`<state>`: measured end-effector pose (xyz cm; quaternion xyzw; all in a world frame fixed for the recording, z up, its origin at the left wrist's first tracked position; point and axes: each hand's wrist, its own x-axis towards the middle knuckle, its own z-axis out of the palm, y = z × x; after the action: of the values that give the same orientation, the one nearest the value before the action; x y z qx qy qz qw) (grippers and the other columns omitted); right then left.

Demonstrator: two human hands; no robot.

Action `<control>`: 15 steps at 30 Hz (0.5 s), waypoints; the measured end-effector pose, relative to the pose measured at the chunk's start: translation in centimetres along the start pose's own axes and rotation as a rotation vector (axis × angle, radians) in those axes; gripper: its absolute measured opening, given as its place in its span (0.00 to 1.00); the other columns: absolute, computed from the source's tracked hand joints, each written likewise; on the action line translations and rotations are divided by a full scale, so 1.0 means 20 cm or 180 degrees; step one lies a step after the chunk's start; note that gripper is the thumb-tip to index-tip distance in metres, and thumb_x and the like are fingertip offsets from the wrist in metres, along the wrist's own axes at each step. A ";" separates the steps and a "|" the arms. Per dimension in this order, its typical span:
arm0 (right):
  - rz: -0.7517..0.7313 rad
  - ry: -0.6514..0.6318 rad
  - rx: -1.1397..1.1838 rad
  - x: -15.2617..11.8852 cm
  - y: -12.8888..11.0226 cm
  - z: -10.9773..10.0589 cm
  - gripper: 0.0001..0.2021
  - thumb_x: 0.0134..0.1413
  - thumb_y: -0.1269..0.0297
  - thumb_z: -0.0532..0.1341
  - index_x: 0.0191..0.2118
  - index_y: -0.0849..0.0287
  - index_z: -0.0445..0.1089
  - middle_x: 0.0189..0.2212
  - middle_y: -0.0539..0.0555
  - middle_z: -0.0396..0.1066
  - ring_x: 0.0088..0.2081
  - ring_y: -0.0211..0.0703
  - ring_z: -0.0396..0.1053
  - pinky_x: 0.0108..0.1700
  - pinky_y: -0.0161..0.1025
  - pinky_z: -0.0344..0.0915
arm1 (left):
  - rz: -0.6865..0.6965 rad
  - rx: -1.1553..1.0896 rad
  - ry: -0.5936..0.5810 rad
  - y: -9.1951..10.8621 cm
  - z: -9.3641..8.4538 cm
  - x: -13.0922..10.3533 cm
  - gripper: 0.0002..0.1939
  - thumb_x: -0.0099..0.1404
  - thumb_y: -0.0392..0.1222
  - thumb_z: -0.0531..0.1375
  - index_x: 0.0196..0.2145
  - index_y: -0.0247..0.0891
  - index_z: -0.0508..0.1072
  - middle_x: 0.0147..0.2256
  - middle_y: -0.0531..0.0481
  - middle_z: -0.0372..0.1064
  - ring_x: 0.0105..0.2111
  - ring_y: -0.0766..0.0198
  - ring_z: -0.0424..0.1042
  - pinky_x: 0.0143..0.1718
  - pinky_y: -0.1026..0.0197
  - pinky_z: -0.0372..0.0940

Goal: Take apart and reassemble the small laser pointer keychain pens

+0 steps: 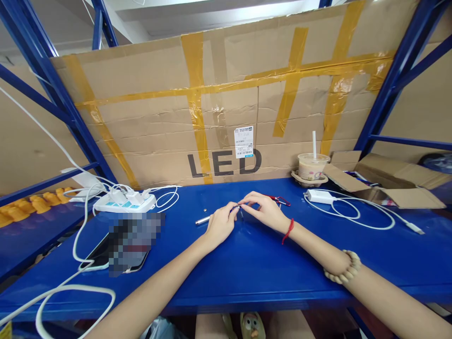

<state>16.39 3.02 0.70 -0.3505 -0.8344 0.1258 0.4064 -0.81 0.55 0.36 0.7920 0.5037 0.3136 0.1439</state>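
Both hands meet over the middle of the blue shelf. My left hand is closed around a slim silver pen-like rod, whose end sticks out to the left. Opposite it, the fingertips of my right hand are pinched at a small dark and clear part between the hands; its exact shape is too small to make out. A tiny round piece lies on the shelf up and left of my left hand. Behind my right hand, a red-framed object, partly hidden, rests on the shelf.
On the left stand a white power strip with cables and phones, partly pixelated. To the right are a drink cup with a straw, a white adapter with its cable, and an open cardboard box. Cardboard closes the back.
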 end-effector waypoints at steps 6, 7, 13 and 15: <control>0.0134 0.0068 0.0597 0.01 0.00 -0.01 0.08 0.47 0.60 0.61 0.29 0.59 0.74 0.29 0.54 0.70 0.32 0.40 0.68 0.35 0.37 0.66 | 0.0285 -0.0580 -0.0103 -0.02 0.01 0.01 0.14 0.65 0.43 0.44 0.33 0.40 0.67 0.26 0.55 0.66 0.28 0.68 0.66 0.34 0.66 0.58; 0.0205 0.0016 0.0755 0.01 0.01 -0.01 0.09 0.46 0.60 0.62 0.27 0.60 0.74 0.28 0.54 0.70 0.31 0.39 0.68 0.32 0.36 0.66 | 0.0344 -0.0683 -0.0140 -0.02 0.02 0.01 0.13 0.65 0.43 0.44 0.33 0.40 0.66 0.25 0.55 0.66 0.28 0.67 0.66 0.35 0.66 0.58; 0.0648 -0.0493 0.1431 0.01 0.07 -0.02 0.12 0.42 0.56 0.63 0.27 0.62 0.73 0.30 0.53 0.67 0.24 0.33 0.65 0.17 0.29 0.63 | 0.0434 -0.0954 -0.0218 -0.03 0.03 0.01 0.13 0.65 0.43 0.44 0.32 0.38 0.66 0.24 0.55 0.64 0.29 0.67 0.66 0.37 0.65 0.59; 0.0644 -0.0544 0.1539 0.01 0.07 -0.02 0.12 0.41 0.57 0.64 0.28 0.62 0.73 0.31 0.52 0.67 0.23 0.31 0.65 0.17 0.28 0.63 | 0.0444 -0.0980 -0.0219 -0.02 0.03 0.00 0.13 0.65 0.43 0.44 0.32 0.38 0.66 0.25 0.55 0.64 0.30 0.67 0.66 0.38 0.65 0.58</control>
<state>17.26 4.04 0.34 -0.3130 -0.7721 0.3904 0.3918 -0.69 0.86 -0.29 0.8039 0.3883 0.3690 0.2585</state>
